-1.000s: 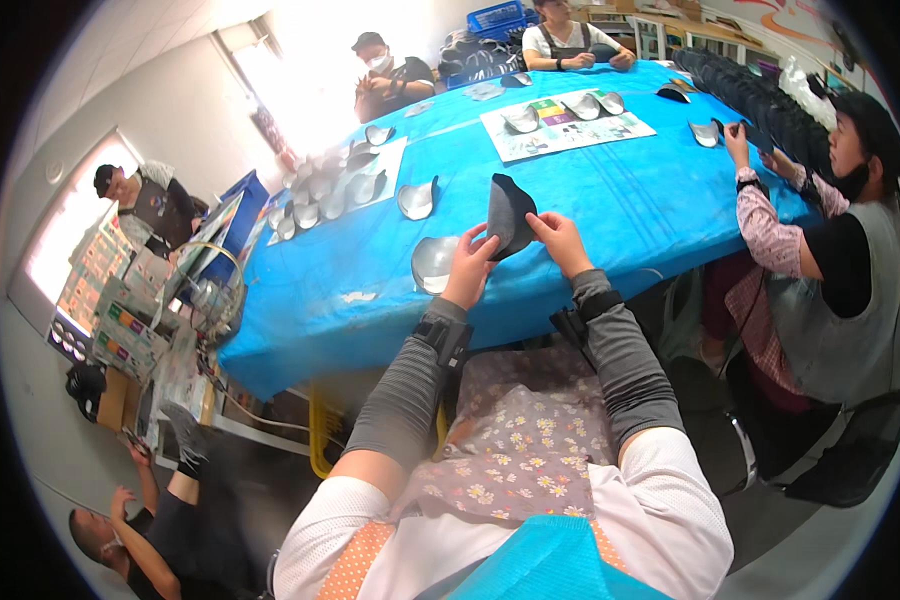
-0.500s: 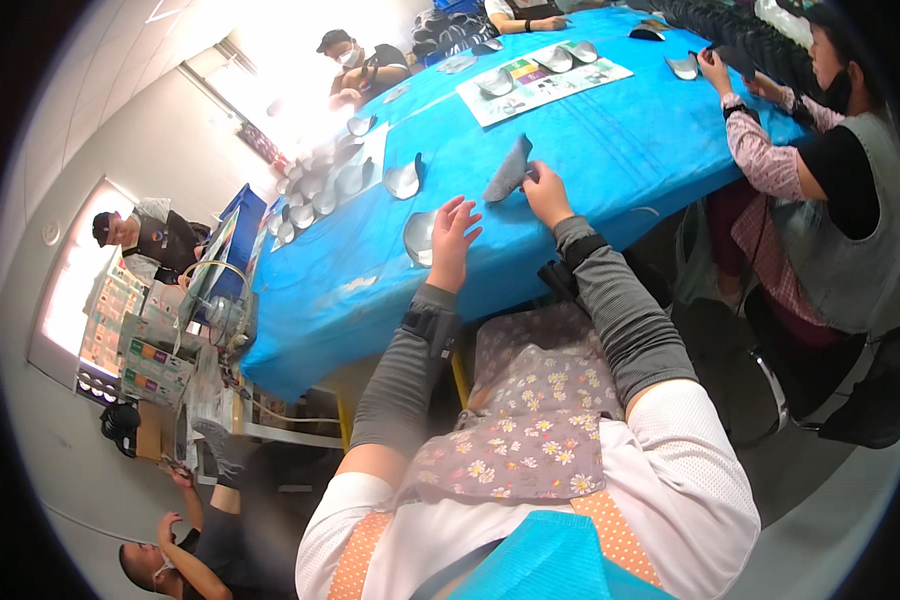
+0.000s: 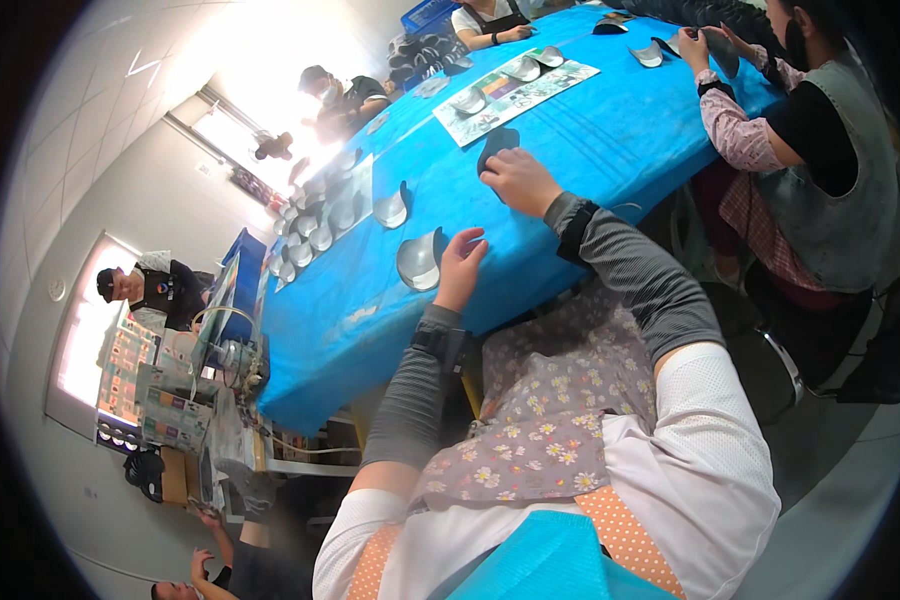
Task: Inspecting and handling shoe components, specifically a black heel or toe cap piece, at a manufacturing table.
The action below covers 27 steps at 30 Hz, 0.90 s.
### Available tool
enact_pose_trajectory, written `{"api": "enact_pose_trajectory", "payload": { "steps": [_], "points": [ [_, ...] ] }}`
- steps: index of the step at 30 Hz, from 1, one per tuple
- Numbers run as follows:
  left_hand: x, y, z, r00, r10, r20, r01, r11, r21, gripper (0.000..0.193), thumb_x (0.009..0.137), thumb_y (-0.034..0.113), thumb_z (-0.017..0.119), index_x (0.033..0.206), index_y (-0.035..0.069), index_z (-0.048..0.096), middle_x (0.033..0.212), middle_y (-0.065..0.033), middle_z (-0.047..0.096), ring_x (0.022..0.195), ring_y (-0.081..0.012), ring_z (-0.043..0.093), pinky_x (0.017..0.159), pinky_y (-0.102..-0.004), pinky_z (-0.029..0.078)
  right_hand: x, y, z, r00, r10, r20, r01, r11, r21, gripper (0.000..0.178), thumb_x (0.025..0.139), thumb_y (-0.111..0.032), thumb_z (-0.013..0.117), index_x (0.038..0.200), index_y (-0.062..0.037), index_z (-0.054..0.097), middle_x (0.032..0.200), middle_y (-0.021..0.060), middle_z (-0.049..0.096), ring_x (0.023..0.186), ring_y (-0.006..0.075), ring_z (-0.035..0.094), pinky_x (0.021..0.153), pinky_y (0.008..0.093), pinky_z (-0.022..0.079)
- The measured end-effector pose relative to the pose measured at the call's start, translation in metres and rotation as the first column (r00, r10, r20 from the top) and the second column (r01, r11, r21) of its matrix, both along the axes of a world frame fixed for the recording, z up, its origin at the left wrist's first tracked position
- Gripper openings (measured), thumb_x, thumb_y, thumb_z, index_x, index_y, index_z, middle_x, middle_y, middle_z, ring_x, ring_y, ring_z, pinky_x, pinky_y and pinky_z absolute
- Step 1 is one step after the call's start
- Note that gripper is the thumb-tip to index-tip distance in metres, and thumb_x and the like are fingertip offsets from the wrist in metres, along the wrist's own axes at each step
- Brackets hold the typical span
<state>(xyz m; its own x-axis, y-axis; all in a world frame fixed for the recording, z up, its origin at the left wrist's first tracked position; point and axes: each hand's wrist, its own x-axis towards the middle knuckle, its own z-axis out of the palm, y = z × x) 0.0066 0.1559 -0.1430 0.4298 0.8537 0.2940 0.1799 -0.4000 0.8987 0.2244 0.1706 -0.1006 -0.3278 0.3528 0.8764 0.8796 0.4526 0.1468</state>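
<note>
Dark-grey curved panel (image 3: 496, 146) is pinched in the right hand (image 3: 522, 182) over the blue desk (image 3: 610, 135), while the left hand (image 3: 460, 268), empty and loosely curled, hovers beside a silver shell (image 3: 417, 262)!

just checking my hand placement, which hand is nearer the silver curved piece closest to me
Left. Your left hand is just right of the silver curved piece; I can't tell if they touch. Your right hand is farther up and right, holding a dark curved piece.
</note>
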Motion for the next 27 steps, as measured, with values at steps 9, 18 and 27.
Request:
{"api": "enact_pose_trajectory", "payload": {
  "steps": [9, 18, 27],
  "points": [
    [0.015, -0.012, -0.014, 0.943, 0.331, 0.019, -0.293, 0.806, 0.515, 0.039, 0.077, 0.006, 0.064, 0.114, 0.003, 0.049, 0.109, -0.0124, 0.051, 0.099, -0.0249, 0.054, 0.083, -0.0346, 0.047, -0.019, -0.009, -0.024, 0.807, 0.244, 0.538, -0.171, 0.968, -0.182, 0.009, 0.076, -0.019, 0.054, 0.081, -0.0169, 0.061, 0.083, -0.0007, 0.056, 0.09, 0.0166, 0.054, 0.084, 0.0319, 0.041],
    [0.012, -0.024, -0.016, 0.894, 0.436, -0.108, -0.242, 0.671, 0.701, 0.02, 0.077, 0.01, 0.062, 0.096, 0.004, 0.06, 0.098, -0.0152, 0.056, 0.091, -0.0323, 0.055, 0.08, -0.0383, 0.044, -0.012, -0.02, -0.048, 0.889, 0.415, -0.195, -0.458, 0.808, -0.371, 0.016, 0.081, -0.021, 0.061, 0.089, -0.0077, 0.065, 0.086, 0.004, 0.061, 0.088, 0.0227, 0.057, 0.078, 0.0359, 0.045],
    [0.009, -0.024, -0.011, 0.927, 0.37, -0.063, -0.3, 0.831, 0.468, 0.042, 0.075, 0.009, 0.064, 0.116, 0.007, 0.054, 0.112, -0.013, 0.048, 0.078, -0.0216, 0.058, 0.071, -0.0316, 0.049, 0.014, 0.02, -0.053, 0.185, 0.001, -0.983, -0.788, 0.597, -0.148, 0.033, 0.093, -0.032, 0.051, 0.114, -0.0078, 0.059, 0.109, 0.0043, 0.062, 0.107, 0.0115, 0.052, 0.085, 0.0238, 0.036]
  ]
}}
